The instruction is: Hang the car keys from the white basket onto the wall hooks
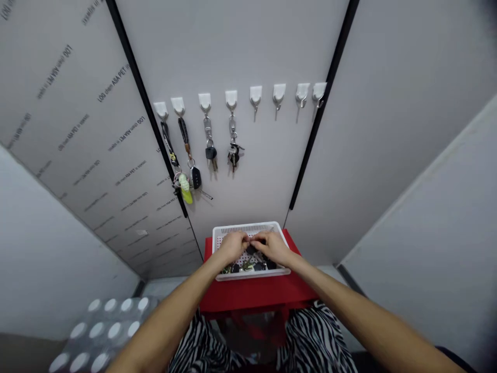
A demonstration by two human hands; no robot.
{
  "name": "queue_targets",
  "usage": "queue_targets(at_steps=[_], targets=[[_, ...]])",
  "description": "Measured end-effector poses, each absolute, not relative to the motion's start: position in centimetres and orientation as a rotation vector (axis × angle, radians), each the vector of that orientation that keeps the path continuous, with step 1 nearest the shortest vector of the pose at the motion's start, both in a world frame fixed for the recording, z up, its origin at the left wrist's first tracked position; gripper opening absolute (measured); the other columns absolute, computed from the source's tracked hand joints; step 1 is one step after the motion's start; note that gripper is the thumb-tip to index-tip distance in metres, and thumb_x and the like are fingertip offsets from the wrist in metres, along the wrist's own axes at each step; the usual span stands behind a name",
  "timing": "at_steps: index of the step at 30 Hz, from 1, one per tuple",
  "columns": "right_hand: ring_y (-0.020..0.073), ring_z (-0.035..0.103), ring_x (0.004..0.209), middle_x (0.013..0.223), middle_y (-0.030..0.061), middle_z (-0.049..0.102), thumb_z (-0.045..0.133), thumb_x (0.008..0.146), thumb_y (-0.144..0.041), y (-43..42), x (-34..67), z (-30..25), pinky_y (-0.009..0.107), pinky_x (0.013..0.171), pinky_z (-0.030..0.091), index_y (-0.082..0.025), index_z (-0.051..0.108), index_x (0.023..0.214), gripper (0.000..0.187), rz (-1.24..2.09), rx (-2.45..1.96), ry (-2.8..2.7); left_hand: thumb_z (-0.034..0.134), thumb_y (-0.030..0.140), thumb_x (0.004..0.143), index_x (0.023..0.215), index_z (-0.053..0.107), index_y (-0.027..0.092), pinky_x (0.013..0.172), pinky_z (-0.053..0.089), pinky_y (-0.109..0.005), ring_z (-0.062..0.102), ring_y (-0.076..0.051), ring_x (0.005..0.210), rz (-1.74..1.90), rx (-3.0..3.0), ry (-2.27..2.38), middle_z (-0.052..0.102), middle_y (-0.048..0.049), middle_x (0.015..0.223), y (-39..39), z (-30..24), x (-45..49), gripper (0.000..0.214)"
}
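Both my hands reach into a white perforated basket (248,228) on a small red table (252,295). My left hand (233,246) and my right hand (274,247) meet over the basket's middle, fingers curled and pinched on a dark key item (252,249) between them. Several more keys and fobs (248,267) lie along the basket's near side. On the wall above is a row of white hooks (231,98); the left ones carry key bunches (212,153), the right ones (278,93) hang bare.
A pack of bottles with white caps (104,331) stands on the floor at lower left. Grey wall panels with black vertical strips (310,150) enclose the spot. My zebra-striped trousers (310,336) are under the red table.
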State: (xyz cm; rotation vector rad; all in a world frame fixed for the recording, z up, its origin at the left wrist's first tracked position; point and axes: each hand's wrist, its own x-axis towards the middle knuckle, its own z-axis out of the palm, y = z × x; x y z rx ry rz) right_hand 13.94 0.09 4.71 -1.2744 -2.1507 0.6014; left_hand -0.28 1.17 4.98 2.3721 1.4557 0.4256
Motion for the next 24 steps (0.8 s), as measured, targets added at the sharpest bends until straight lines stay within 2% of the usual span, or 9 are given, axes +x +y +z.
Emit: queue_targets(at_steps=[5, 9, 14, 20, 24], targets=[[0.0127, 0.052, 0.063, 0.068, 0.002, 0.06, 0.045, 0.061, -0.021, 0.3, 13.7, 5.6, 0.023, 0.061, 0.038, -0.015, 0.059, 0.069, 0.018, 0.824, -1.271, -1.954, 0.043, 0.016, 0.059, 0.068, 0.057, 0.014, 0.055, 0.035, -0.019, 0.047, -0.009, 0.057, 0.618, 2.199, 1.38, 0.056, -0.0004, 0.061, 1.4, 7.1, -0.3, 0.017], [0.0117, 0.05, 0.059, 0.062, 0.0016, 0.058, 0.044, 0.062, -0.025, 0.8, 13.5, 7.2, 0.022, 0.057, 0.038, -0.014, 0.058, 0.065, 0.018, 0.786, -1.275, -1.873, 0.042, 0.01, 0.057, 0.071, 0.055, 0.012, 0.05, 0.035, -0.017, 0.045, -0.007, 0.054, 0.738, 2.075, 1.284, 0.054, 0.001, 0.06, 1.9, 9.5, -0.2, 0.02], [0.011, 0.047, 0.059, 0.058, 0.0012, 0.054, 0.046, 0.06, -0.028, 1.7, 13.5, 11.6, 0.022, 0.058, 0.036, -0.014, 0.055, 0.057, 0.018, 0.648, -1.183, -1.864, 0.044, 0.009, 0.057, 0.073, 0.054, 0.012, 0.054, 0.037, -0.018, 0.045, -0.007, 0.056, 0.944, 2.048, 1.209, 0.054, 0.0005, 0.061, 2.2, 13.6, -0.1, 0.019], [0.0054, 0.039, 0.042, 0.047, -0.0032, 0.047, 0.049, 0.057, -0.027, 3.8, 13.3, 20.6, 0.019, 0.044, 0.033, -0.012, 0.053, 0.058, 0.015, 0.692, -1.132, -1.598, 0.047, 0.014, 0.06, 0.088, 0.049, 0.014, 0.063, 0.04, -0.022, 0.049, -0.009, 0.067, 1.406, 2.019, 1.196, 0.054, -0.0041, 0.081, 3.0, 18.6, 0.5, 0.028], [0.0046, 0.041, 0.041, 0.046, -0.0032, 0.047, 0.05, 0.056, -0.023, 5.6, 12.8, 26.2, 0.017, 0.04, 0.034, -0.013, 0.051, 0.056, 0.011, 0.643, -1.057, -1.387, 0.044, 0.011, 0.062, 0.1, 0.043, 0.016, 0.071, 0.039, -0.025, 0.049, -0.01, 0.075, 1.613, 2.185, 1.157, 0.051, -0.005, 0.092, 4.0, 21.8, 1.4, 0.039]])
